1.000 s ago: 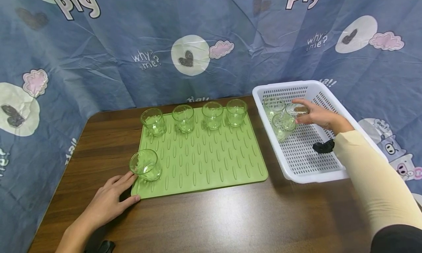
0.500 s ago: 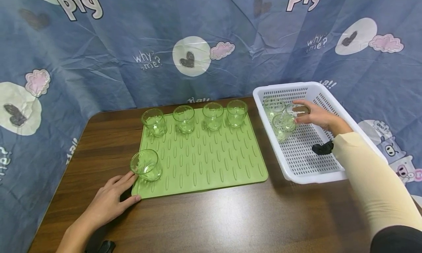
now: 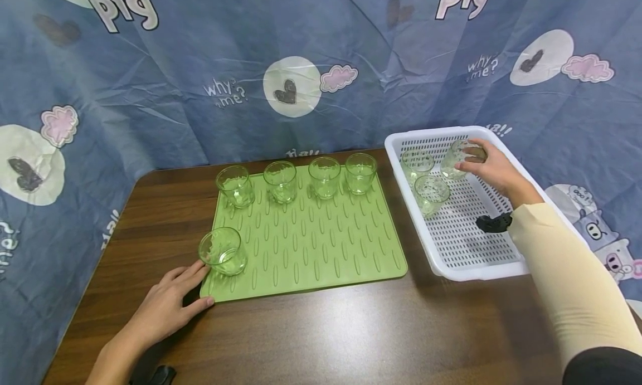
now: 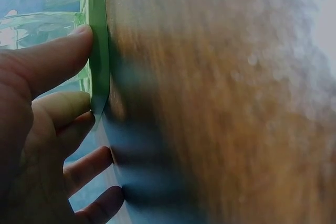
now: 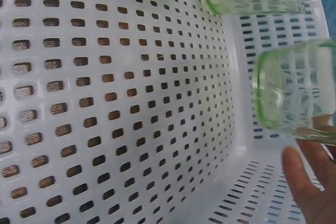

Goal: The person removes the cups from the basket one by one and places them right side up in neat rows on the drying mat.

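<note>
Over the far part of the white basket (image 3: pixel 473 270), the right hand (image 3: pixel 494 165) grips a green-tinted glass (image 3: pixel 453 161) by its side. In the right wrist view the held glass (image 5: pixel 294 90) is tilted, fingers (image 5: pixel 302 174) on its lower side. Two more glasses (image 3: pixel 431 193) stand at the basket's left side. The left hand (image 3: pixel 168 304) rests at the green mat's (image 3: pixel 311 251) near left corner, beside a glass (image 3: pixel 224 254) on the mat; the left wrist view shows its thumb (image 4: pixel 68 51) against the mat's edge (image 4: pixel 98 51).
Several glasses (image 3: pixel 281 184) stand in a row along the mat's far edge. A patterned blue cloth (image 3: pixel 200 39) hangs behind the wooden table (image 3: pixel 311 340). A black object (image 3: pixel 494 223) shows at the right wrist, over the basket.
The right hand has moved slightly up and to the right, carrying the glass away from the two others in the basket. The left hand has stayed in place.
</note>
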Demonstrator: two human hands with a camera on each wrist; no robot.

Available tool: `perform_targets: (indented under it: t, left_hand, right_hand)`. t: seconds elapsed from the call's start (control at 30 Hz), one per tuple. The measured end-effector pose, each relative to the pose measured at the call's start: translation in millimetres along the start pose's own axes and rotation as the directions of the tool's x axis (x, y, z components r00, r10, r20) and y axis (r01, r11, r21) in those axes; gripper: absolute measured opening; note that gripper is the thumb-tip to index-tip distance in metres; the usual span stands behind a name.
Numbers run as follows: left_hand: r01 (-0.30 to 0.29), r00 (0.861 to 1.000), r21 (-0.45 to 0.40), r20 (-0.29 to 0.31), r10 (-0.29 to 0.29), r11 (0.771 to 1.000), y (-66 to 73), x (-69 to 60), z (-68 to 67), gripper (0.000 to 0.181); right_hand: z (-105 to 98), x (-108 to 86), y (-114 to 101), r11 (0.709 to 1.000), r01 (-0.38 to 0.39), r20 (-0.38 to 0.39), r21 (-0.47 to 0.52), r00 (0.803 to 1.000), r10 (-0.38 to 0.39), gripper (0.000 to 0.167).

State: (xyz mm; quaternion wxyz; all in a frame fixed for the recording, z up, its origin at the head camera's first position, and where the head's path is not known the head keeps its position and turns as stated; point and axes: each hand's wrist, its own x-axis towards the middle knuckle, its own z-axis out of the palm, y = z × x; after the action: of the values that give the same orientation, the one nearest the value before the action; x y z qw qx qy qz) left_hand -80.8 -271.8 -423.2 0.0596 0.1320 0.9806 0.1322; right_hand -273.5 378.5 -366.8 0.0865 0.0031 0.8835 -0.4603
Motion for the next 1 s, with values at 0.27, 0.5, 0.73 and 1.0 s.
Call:
perform_targets:
  t: [0.27,0.5,0.73,1.0]
  left_hand:
    - [0.001,1.000,0.001,-0.006,-0.001,1.000,-0.4,0.0,0.3,0.072]
    - [-0.002,1.000,-0.001,-0.013,0.002,1.000,-0.9,-0.1,0.3,0.072]
    - [0.002,1.000,-0.004,-0.013,-0.002,1.000,-0.9,-0.9,0.0,0.072]
    - [-0.001,1.000,0.003,-0.008,0.001,1.000,-0.6,-0.6,0.7,0.072]
  right_hand:
    - [-0.7,-3.1,-11.4,1.000,0.002,-0.259,0.003,0.966,-0.002,0.093]
    - [-2.4,-4.1,-10.4,1.000,0.027,-0.317,-0.005,0.948,-0.027,0.084]
    - [-2.2,-3.9,-11.1,0.993,0.095,-0.350,0.062,0.934,-0.068,0.067]
    - [-2.2,-6.5,-11.6,0.988,0.107,-0.290,0.111,0.954,-0.070,0.065]
